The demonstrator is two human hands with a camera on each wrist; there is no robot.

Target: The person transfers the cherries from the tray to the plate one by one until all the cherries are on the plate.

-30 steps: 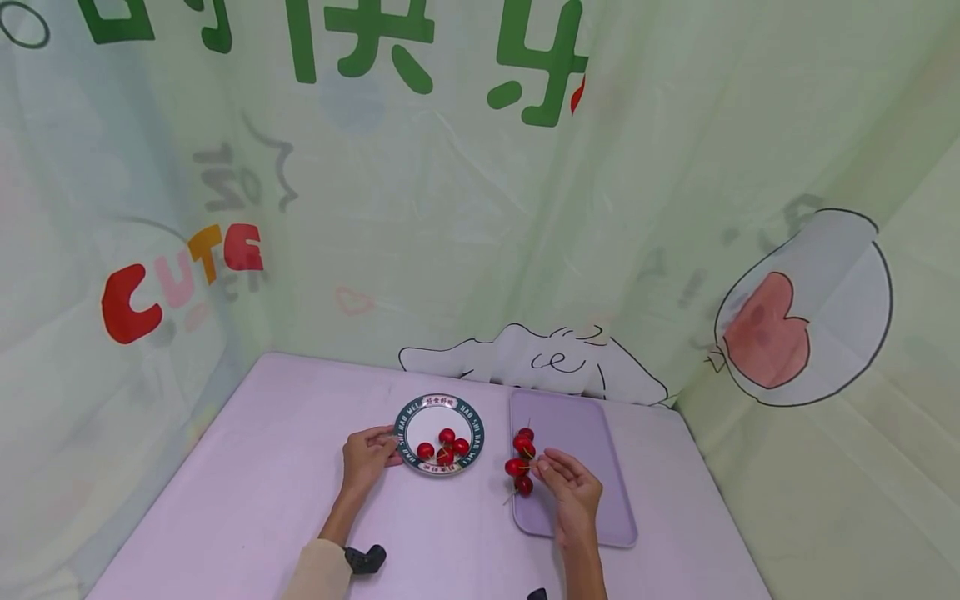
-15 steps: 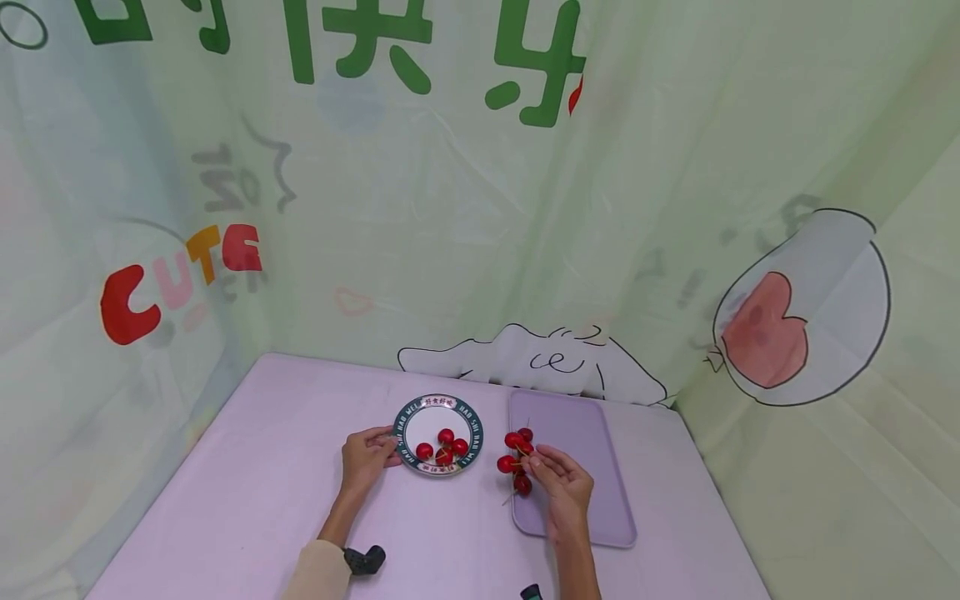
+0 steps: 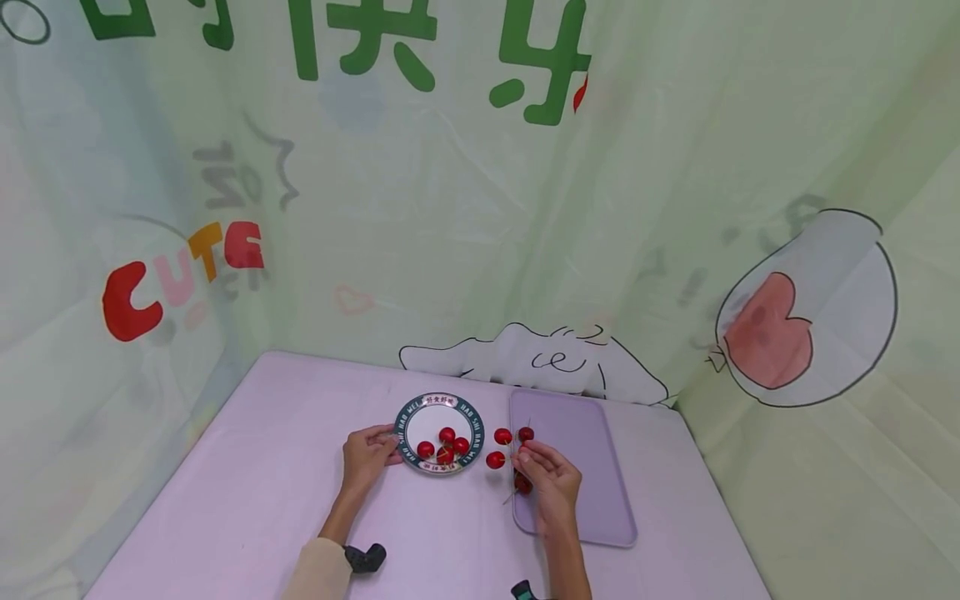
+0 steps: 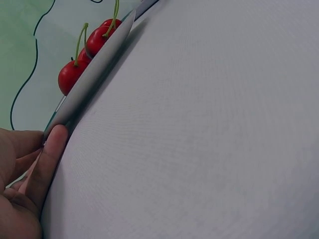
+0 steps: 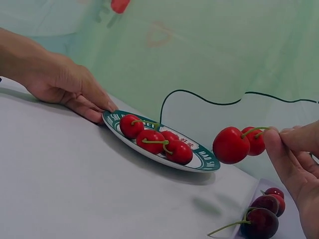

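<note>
Cherries (image 5: 231, 145), a bright red pair, are pinched by their stems in the right hand (image 3: 553, 487). Since a second ago, they have been carried leftward from over the edge of the tray (image 3: 581, 437). They are held just left of that hand's fingertips, near the plate (image 3: 477, 427), whose far-left rim is pinched by the left hand (image 3: 365, 457).

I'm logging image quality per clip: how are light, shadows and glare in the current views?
Head view: soft, even light, the tabletop lilac; left wrist view: dimmer and grayer, a dark shadow beneath the plate; right wrist view: also grayish, soft shadow under the plate, faint dark patches nearby, perhaps cast by the held cherries; no strong glare in any.
</note>
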